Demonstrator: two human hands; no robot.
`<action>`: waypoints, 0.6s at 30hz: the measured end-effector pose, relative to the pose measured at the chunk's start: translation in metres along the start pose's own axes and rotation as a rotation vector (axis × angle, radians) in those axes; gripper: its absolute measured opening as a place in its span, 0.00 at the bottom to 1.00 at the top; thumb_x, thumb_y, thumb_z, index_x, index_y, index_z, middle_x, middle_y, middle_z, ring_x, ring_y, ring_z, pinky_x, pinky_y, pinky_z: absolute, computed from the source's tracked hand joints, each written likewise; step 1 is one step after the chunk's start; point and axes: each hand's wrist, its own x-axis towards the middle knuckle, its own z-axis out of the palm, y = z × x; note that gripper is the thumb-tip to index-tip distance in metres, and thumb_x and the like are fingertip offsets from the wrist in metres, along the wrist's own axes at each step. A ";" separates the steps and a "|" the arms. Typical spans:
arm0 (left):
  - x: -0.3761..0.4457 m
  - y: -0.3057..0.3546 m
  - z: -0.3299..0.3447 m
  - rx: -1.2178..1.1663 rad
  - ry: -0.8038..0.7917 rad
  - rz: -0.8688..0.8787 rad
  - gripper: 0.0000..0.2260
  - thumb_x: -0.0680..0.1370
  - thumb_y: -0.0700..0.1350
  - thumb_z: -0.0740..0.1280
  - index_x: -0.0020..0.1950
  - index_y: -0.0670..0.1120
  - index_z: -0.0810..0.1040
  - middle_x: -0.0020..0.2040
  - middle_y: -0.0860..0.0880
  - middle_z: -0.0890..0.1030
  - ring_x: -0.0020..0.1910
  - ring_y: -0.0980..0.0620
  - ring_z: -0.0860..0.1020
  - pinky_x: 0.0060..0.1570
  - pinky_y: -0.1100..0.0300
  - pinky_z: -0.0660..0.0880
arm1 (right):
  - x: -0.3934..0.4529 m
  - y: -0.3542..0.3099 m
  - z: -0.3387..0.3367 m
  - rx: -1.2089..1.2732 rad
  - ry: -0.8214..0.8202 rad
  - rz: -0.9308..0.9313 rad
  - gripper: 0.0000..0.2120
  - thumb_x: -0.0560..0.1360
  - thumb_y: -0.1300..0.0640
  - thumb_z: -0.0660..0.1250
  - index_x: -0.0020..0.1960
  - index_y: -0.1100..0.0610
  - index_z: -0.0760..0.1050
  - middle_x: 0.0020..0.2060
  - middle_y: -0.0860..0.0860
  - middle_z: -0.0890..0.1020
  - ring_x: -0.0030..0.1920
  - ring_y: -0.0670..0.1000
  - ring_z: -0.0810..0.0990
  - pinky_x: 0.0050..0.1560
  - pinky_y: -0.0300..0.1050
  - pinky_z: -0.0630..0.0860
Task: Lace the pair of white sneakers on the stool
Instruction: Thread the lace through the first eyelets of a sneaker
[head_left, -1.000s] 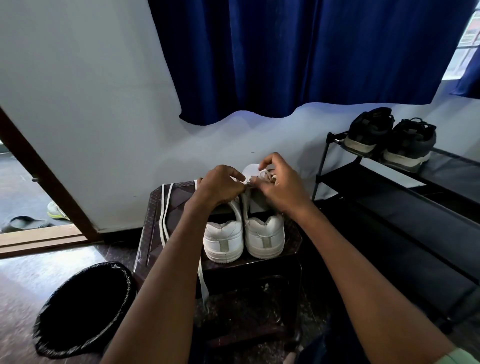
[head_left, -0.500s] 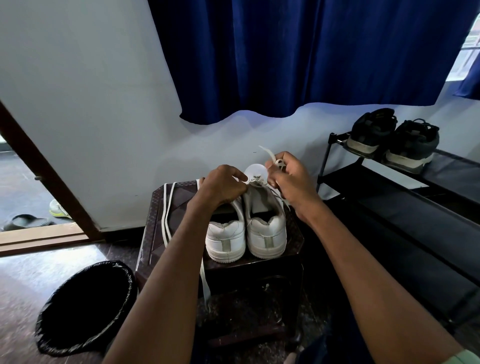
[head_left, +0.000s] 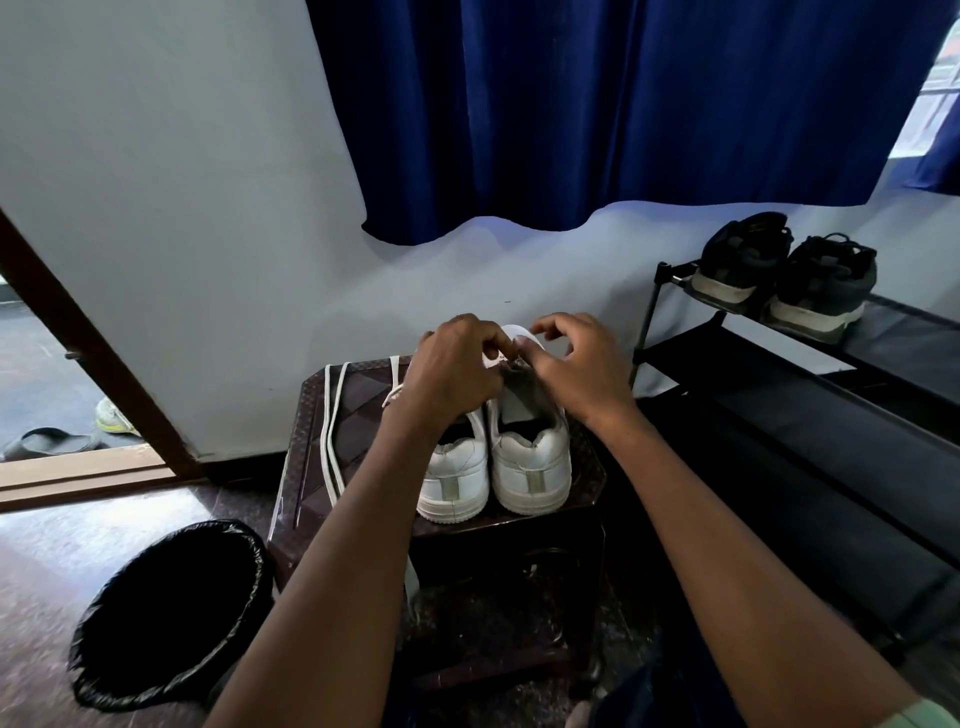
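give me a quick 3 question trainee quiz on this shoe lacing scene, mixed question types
1. True or false: the two white sneakers stand with their heels toward the camera.
2. Multiple choice: the loose white lace lies on the stool on which side of the sneakers? A) left in view B) right in view C) behind them
3. Short answer: what sits on the top shelf of the black rack?

Key
1. True.
2. A.
3. A pair of dark shoes.

Both hands, left and right, work at the toe end of the right-hand sneaker.
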 end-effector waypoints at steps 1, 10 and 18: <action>0.000 0.003 0.002 0.065 0.002 0.019 0.13 0.69 0.43 0.75 0.51 0.57 0.85 0.48 0.54 0.80 0.46 0.50 0.79 0.54 0.50 0.77 | 0.001 -0.001 0.002 0.116 -0.058 0.033 0.12 0.73 0.45 0.76 0.54 0.48 0.83 0.50 0.44 0.83 0.50 0.44 0.79 0.48 0.39 0.71; 0.002 0.009 0.005 0.223 -0.047 0.114 0.09 0.75 0.49 0.75 0.54 0.57 0.86 0.57 0.53 0.80 0.59 0.49 0.77 0.57 0.54 0.65 | 0.001 0.012 -0.003 0.518 -0.210 0.300 0.17 0.75 0.77 0.64 0.48 0.58 0.85 0.45 0.58 0.87 0.46 0.52 0.85 0.43 0.42 0.83; 0.004 0.015 0.022 0.300 0.023 0.065 0.08 0.80 0.53 0.66 0.53 0.54 0.83 0.50 0.49 0.85 0.58 0.46 0.77 0.56 0.51 0.61 | 0.000 0.012 -0.001 0.507 -0.203 0.267 0.18 0.75 0.76 0.63 0.48 0.58 0.85 0.43 0.56 0.87 0.42 0.49 0.85 0.43 0.43 0.84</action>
